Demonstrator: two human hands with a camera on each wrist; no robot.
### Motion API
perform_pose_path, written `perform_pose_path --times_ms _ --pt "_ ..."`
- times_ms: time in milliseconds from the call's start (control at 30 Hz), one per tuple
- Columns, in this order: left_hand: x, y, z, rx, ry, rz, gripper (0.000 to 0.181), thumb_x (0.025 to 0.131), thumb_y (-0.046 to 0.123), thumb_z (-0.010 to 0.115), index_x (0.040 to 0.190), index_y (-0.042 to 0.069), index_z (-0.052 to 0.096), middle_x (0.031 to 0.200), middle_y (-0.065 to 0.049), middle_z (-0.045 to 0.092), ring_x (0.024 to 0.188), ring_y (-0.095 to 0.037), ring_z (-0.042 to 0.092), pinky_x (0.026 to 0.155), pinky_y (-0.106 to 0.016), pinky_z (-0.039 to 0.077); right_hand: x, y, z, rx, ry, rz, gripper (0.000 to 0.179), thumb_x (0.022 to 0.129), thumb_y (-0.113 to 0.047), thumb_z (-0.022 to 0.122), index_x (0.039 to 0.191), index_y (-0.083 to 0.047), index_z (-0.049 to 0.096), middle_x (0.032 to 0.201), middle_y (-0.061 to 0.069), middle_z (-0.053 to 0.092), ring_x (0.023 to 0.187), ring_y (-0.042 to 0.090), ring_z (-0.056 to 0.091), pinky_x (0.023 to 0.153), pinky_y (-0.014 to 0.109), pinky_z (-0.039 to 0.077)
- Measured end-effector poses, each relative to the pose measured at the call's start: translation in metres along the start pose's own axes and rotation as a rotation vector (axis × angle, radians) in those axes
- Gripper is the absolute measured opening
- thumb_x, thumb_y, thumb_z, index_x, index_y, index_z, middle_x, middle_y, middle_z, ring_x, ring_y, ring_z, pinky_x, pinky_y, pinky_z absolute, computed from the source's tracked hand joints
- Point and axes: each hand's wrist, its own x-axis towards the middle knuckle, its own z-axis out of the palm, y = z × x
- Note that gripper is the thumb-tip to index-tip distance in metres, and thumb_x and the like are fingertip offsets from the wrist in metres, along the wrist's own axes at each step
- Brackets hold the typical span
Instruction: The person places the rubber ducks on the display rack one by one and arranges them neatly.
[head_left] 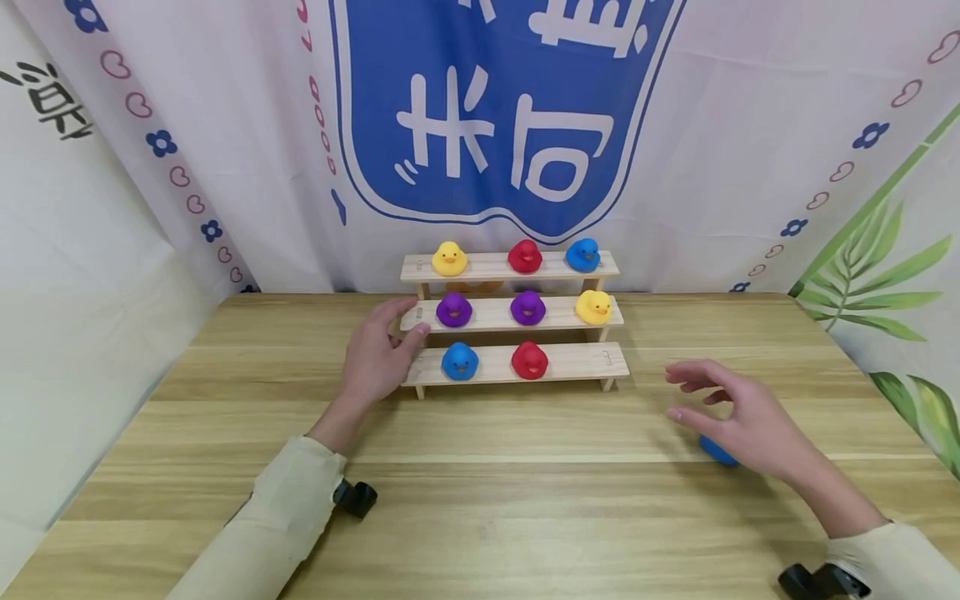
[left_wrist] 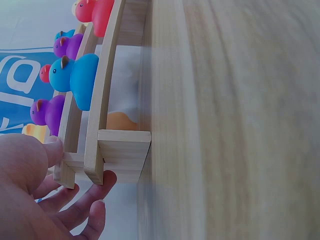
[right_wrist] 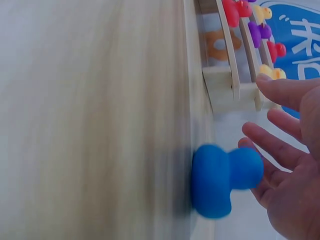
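Note:
A three-tier wooden stand [head_left: 576, 360] bears several rubber ducks. On its top tier sit a yellow duck [head_left: 450, 259], a red one and a blue one; two purple ducks and a yellow duck [head_left: 594, 307] share the middle tier. The lowest tier has a blue duck [head_left: 460, 362] and a red duck [head_left: 530, 360], with bare wood at its right end. My left hand [head_left: 377, 354] holds the stand's left end, thumb on the middle plank. Over another blue duck [right_wrist: 212, 181] on the table, my right hand [head_left: 750, 421] hovers with fingers spread, partly hiding it in the head view.
The wood-grain table [head_left: 480, 500] runs back to a printed curtain [head_left: 720, 167] right behind the stand. An orange shape [right_wrist: 217, 45] shows beneath the stand's planks. Each wrist wears a small black camera [head_left: 356, 498].

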Motion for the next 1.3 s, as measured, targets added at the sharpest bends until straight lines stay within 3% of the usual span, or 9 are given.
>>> perform_pose_path --times_ms 400,867,1133,1300 --pt "0.0 0.0 0.0 -0.001 -0.005 -0.015 0.052 0.108 0.033 0.063 0.156 0.014 0.054 0.162 -0.012 0.051 0.088 -0.026 0.065 0.077 -0.032 0.054 -0.013 0.02 -0.015 -0.025 -0.102 0.09 0.052 0.091 -0.03 0.086 0.137 -0.016 0.067 0.133 0.007 0.074 0.113 -0.004 0.06 0.085 0.021 0.054" --pt "0.0 -0.001 -0.001 -0.01 -0.013 -0.01 0.053 0.108 0.033 0.063 0.156 0.013 0.053 0.162 -0.012 0.051 0.091 -0.027 0.066 0.079 -0.034 0.056 -0.019 0.032 -0.019 -0.025 -0.18 0.087 0.046 0.088 -0.025 0.089 0.128 -0.011 0.071 0.126 0.008 0.076 0.106 -0.009 0.061 0.081 0.019 0.056" --pt "0.0 -0.002 0.0 -0.011 -0.011 -0.006 0.053 0.108 0.033 0.063 0.156 0.014 0.053 0.162 -0.012 0.051 0.09 -0.027 0.066 0.079 -0.033 0.055 -0.02 0.033 -0.019 -0.05 -0.19 0.147 0.039 0.086 -0.034 0.09 0.116 -0.016 0.073 0.131 0.011 0.074 0.103 -0.01 0.061 0.083 0.018 0.056" --pt "0.001 -0.003 0.001 -0.008 -0.004 0.003 0.052 0.107 0.032 0.064 0.155 0.013 0.054 0.161 -0.012 0.052 0.089 -0.027 0.067 0.077 -0.032 0.055 -0.018 0.032 -0.019 -0.046 -0.148 0.131 0.029 0.087 -0.031 0.09 0.109 -0.019 0.075 0.133 0.013 0.074 0.103 -0.012 0.061 0.082 0.018 0.057"
